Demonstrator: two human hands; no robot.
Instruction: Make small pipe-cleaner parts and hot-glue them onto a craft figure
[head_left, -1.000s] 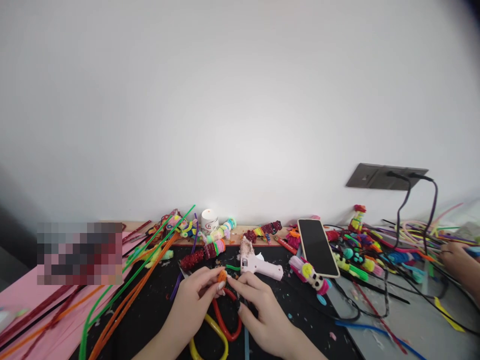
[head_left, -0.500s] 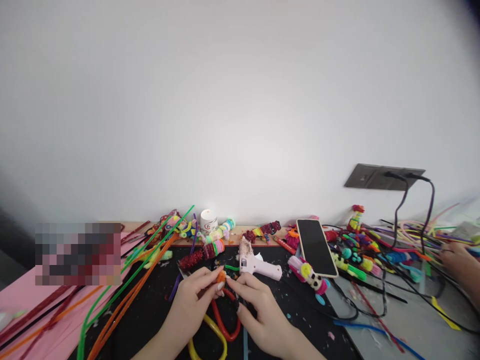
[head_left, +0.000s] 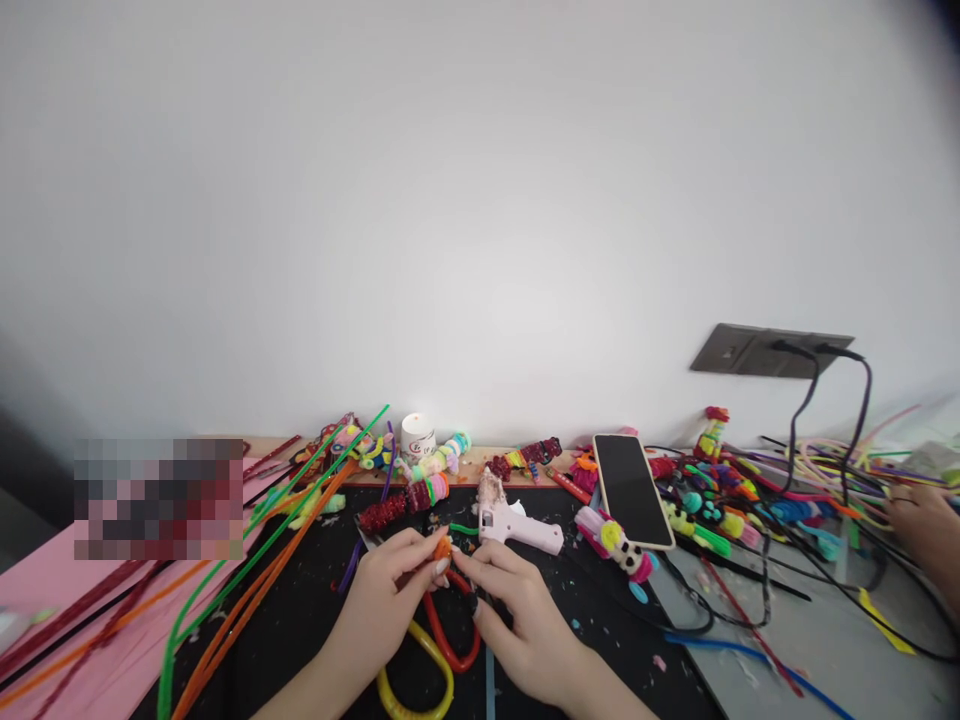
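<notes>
**Both hands pinching a tiny orange piece over the black mat**

Nearest the camera, a yellow loop [head_left: 417, 682] and a red loop [head_left: 453, 640] of pipe cleaner lie on the black mat [head_left: 300, 620], right under the wrists. Just above them the left hand [head_left: 382, 610] and right hand [head_left: 517, 620] meet at the fingertips, and the little orange pipe-cleaner piece [head_left: 443, 547] sits pinched between them. Left thumb and forefinger are clamped on it from the left; the right hand's fingers close in on it from the right, touching or just about. So the piece sits dead centre between the two hands, a bit above the mat, too small and bunched up to call a long axis. The left hand looks like it has the firmer hold.

A step further back, the pink glue gun [head_left: 517, 527] lies on its side just beyond the right hand's fingers, nozzle pointing left. Long green and orange stems [head_left: 262, 580] run diagonally off to the left. Beyond that there's a phone [head_left: 631, 490] lying face up, a small white jar [head_left: 418, 436] by the wall, and piles of finished coils. Far right, another person's hand [head_left: 926, 525] rests among loose stems on the desk [head_left: 825, 640].

Compared with a second ago, barely anything: same pinch, the hands and piece just sit a touch higher in view, and the camera has shifted slightly.
</notes>
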